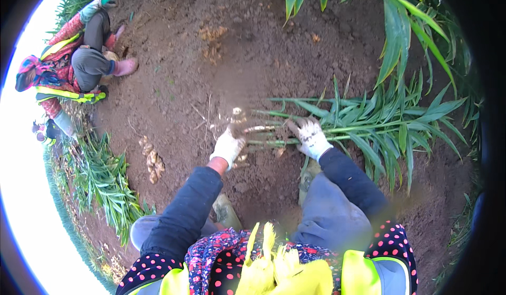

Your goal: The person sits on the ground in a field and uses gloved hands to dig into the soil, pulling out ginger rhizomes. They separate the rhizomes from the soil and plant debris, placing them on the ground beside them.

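Uprooted ginger plants with green leafy stalks [367, 127] lie across the soil before me, their root end towards the left. My left hand [228, 144], in a white glove, is at the pale ginger rhizomes [237, 115] at the stalks' base; its fingers are blurred and partly hidden. My right hand [310, 137], in a soiled white glove, lies on the stalks with its fingers around some of them; how firmly it grips cannot be told. Apart from these, a dug ginger rhizome [153, 160] rests on the soil to the left.
A person [71, 61] in a reflective vest sits on the soil at the upper left. Cut leafy stalks [104, 184] are heaped at the left. Standing leaves [395, 30] hang in at the upper right. My boots [226, 212] stand on the soil below my hands.
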A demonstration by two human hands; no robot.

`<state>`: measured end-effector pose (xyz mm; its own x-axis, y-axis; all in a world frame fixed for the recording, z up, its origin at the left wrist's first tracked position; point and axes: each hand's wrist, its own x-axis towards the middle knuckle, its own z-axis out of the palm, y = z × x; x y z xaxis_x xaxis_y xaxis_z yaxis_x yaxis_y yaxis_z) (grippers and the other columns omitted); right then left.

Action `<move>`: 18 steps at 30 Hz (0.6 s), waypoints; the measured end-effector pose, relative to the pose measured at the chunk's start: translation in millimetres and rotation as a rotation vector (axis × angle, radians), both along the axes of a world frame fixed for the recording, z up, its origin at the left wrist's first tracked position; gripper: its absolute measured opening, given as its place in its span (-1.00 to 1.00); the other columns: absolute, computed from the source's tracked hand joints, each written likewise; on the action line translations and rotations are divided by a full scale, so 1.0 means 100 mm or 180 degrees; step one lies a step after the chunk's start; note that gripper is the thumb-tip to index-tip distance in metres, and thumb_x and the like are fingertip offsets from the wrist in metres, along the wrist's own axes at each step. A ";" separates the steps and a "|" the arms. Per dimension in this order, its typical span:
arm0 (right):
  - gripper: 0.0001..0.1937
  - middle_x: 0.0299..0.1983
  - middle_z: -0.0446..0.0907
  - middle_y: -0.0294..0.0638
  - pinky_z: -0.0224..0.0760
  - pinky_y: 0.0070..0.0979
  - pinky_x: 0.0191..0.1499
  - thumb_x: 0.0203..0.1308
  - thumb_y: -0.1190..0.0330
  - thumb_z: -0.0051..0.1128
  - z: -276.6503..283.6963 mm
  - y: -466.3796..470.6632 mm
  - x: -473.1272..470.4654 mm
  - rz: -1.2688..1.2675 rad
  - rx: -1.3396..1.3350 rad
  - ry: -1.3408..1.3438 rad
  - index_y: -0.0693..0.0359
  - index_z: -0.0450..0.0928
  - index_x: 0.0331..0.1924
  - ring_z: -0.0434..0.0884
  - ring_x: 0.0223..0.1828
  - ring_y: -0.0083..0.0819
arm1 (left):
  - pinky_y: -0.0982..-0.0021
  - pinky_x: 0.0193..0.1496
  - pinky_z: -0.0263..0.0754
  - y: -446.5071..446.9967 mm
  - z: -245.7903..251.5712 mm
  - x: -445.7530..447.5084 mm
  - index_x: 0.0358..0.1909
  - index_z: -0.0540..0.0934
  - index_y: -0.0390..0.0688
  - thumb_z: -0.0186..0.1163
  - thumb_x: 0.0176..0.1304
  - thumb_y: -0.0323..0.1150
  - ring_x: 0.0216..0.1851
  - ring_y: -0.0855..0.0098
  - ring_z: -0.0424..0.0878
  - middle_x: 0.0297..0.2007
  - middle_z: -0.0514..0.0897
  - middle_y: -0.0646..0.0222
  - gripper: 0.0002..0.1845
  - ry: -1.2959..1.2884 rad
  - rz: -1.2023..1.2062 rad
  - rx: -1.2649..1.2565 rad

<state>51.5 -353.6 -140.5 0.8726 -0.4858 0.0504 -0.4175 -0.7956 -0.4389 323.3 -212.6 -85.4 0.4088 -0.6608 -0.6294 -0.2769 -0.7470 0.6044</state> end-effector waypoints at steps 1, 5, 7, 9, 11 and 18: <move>-0.13 0.18 0.47 -0.01 0.27 0.03 0.30 -0.23 0.33 0.49 0.04 0.01 0.02 -0.0025 0.0166 0.0273 0.06 0.38 0.35 0.48 0.22 -0.04 | 0.32 0.09 0.55 0.00 -0.04 -0.01 0.35 0.40 -0.17 0.21 0.30 -0.50 0.04 0.31 0.61 0.08 0.66 0.18 -0.44 0.0088 0.0088 0.0102; -0.13 0.18 0.48 -0.06 0.26 0.01 0.38 -0.25 0.26 0.52 0.14 0.15 0.28 0.0671 0.0168 -0.0541 0.14 0.40 0.32 0.47 0.28 -0.04 | 0.30 -0.20 0.58 -0.13 -0.22 -0.11 0.36 0.39 -0.12 0.18 0.33 -0.46 -0.18 0.33 0.63 -0.10 0.68 0.24 -0.46 0.0164 -0.0405 0.0054; -0.21 0.14 0.51 -0.09 0.33 -0.05 0.34 -0.21 0.31 0.48 0.13 0.23 0.37 0.1267 0.0176 -0.0866 0.13 0.43 0.28 0.49 0.26 -0.08 | 0.31 -0.29 0.54 -0.25 -0.27 -0.20 0.36 0.39 -0.12 0.17 0.34 -0.43 -0.26 0.35 0.63 -0.17 0.68 0.28 -0.47 0.0446 -0.0340 0.0334; -0.28 0.09 0.56 -0.11 0.35 -0.07 0.31 -0.11 0.27 0.44 0.07 0.20 0.33 0.1101 0.0043 -0.0353 0.11 0.46 0.26 0.54 0.22 -0.12 | 0.34 -0.36 0.50 -0.29 -0.24 -0.28 0.35 0.41 -0.11 0.17 0.34 -0.40 -0.32 0.38 0.61 -0.22 0.68 0.31 -0.48 0.1048 0.0107 0.0480; -0.30 0.05 0.61 -0.13 0.39 -0.10 0.23 -0.03 0.19 0.43 0.00 0.11 0.14 0.0377 -0.0033 0.0716 0.04 0.46 0.29 0.57 0.18 -0.14 | 0.42 -0.39 0.50 -0.19 -0.12 -0.27 0.39 0.42 -0.07 0.23 0.35 -0.31 -0.37 0.49 0.61 -0.21 0.68 0.35 -0.43 0.1305 -0.0281 0.0033; -0.31 -0.05 0.62 -0.15 0.35 -0.13 0.16 -0.09 0.14 0.48 -0.17 -0.01 -0.29 -0.0402 -0.0011 0.1121 -0.07 0.52 0.25 0.58 0.07 -0.15 | 0.47 -0.14 0.53 0.35 0.13 0.22 0.25 0.58 -0.22 0.20 0.35 -0.38 -0.21 0.48 0.63 -0.14 0.68 0.34 -0.56 0.0202 0.0408 -0.0639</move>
<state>23.0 -354.5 -157.6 0.7700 -0.5910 -0.2404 -0.6373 -0.7295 -0.2483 345.1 -177.8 -72.4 0.4613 -0.7205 -0.5177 -0.1443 -0.6367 0.7575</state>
